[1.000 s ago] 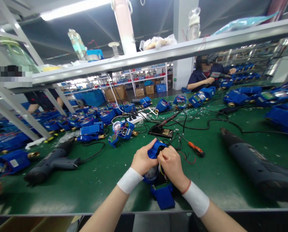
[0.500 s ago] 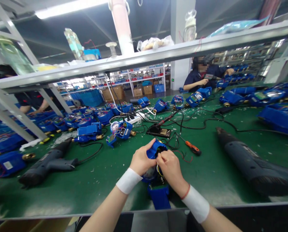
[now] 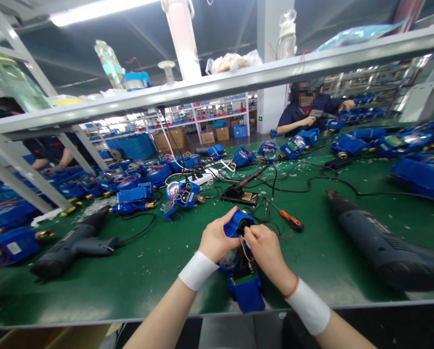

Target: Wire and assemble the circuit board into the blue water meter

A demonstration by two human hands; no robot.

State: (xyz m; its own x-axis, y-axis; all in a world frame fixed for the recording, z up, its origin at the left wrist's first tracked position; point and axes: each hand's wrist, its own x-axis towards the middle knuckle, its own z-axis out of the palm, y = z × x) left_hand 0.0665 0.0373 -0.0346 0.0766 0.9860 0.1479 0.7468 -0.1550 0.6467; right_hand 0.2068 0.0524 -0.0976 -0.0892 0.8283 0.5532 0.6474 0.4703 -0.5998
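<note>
A blue plastic meter unit point(image 3: 243, 276) with its cover swung open lies on the green table point(image 3: 158, 271) near the front edge. My left hand point(image 3: 216, 239) grips the unit's round blue housing from the left. My right hand point(image 3: 266, 252) pinches thin yellow and white wires at the housing's opening. Both wrists wear white bands. The unit's clear dial is partly hidden under my left hand.
A dark heat gun point(image 3: 380, 245) lies at the right, another point(image 3: 74, 245) at the left. An orange-handled screwdriver point(image 3: 291, 220), a soldering iron stand point(image 3: 238, 195), a power strip and black cables lie behind the unit. Many blue units crowd the table. Other people work at the back.
My right hand has shifted slightly right and drawn the thin wires out of the housing. The left hand keeps its grip. The view has shifted a little.
</note>
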